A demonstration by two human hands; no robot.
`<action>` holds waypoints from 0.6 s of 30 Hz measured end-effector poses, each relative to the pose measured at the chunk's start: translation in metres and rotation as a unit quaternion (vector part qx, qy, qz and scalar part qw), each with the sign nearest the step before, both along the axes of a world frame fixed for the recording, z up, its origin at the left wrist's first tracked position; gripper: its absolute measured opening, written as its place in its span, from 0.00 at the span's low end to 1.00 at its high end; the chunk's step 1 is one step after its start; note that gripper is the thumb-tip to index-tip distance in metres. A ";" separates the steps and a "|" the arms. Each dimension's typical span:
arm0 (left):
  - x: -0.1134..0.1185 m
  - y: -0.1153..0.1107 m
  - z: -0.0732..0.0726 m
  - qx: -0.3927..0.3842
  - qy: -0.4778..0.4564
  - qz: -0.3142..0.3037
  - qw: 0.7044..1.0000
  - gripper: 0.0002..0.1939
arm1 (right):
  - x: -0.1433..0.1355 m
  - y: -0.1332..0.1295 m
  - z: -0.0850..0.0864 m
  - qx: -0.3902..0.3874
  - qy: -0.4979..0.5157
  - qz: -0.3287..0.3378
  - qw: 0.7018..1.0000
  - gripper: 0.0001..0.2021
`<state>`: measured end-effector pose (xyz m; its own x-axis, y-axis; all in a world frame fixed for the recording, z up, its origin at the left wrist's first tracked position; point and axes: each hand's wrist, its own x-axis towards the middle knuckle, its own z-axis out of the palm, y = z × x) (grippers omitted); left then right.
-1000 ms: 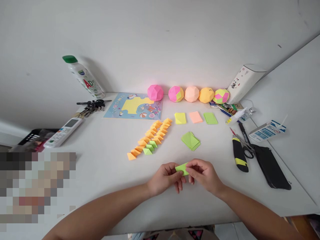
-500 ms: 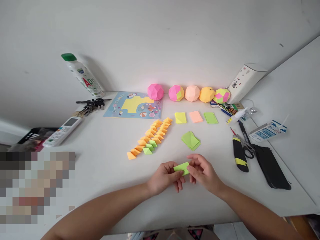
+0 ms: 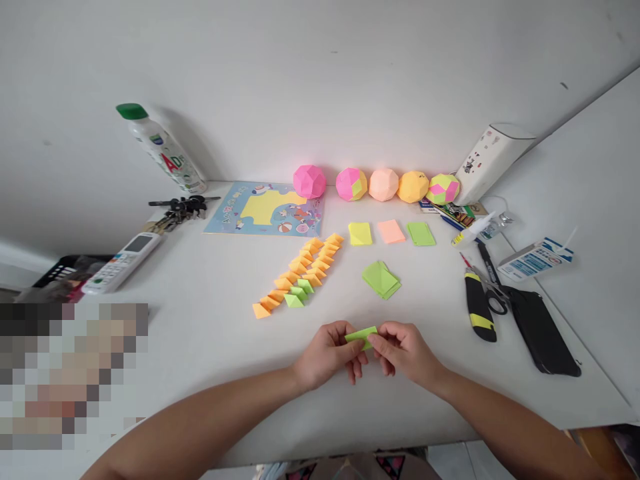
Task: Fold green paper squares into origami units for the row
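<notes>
Between my hands, near the front of the desk, is a small folded green paper [image 3: 361,337]. My left hand [image 3: 333,352] pinches its left end, thumb on top and fingers beneath. On its right end my right hand [image 3: 403,350] is closed, the thumb pressing the near face and the index finger behind the edge. Just beyond lies a loose stack of green paper squares [image 3: 381,279]. To the left, folded orange paper pieces [image 3: 299,263] stand in two slanting rows, and a few folded green pieces [image 3: 299,293] end the right-hand row.
Yellow [image 3: 360,234], peach [image 3: 391,231] and green paper stacks [image 3: 421,233] lie farther back. Several faceted paper balls [image 3: 383,184] line the wall. A box cutter [image 3: 480,307], scissors [image 3: 497,301] and black pouch [image 3: 543,330] lie right; a remote control [image 3: 121,263] lies left.
My right fingers have curled down closer onto the paper's right end, and the green paper looks narrower, tilted a little. The left hand keeps its pinch. The view has shifted slightly.
</notes>
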<state>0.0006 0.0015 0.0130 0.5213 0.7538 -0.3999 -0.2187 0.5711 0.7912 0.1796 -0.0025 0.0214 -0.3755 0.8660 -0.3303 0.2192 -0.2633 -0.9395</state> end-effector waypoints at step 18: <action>-0.002 0.000 -0.007 0.023 -0.037 -0.020 0.999 0.15 | 0.001 0.004 0.007 -0.023 0.030 -0.020 0.999 0.20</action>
<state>-0.0013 0.0017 0.0056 0.5783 0.7482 -0.3253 -0.2551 0.5445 0.7990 0.1810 0.0017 0.0288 -0.3614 0.8650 -0.3480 0.1522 -0.3135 -0.9373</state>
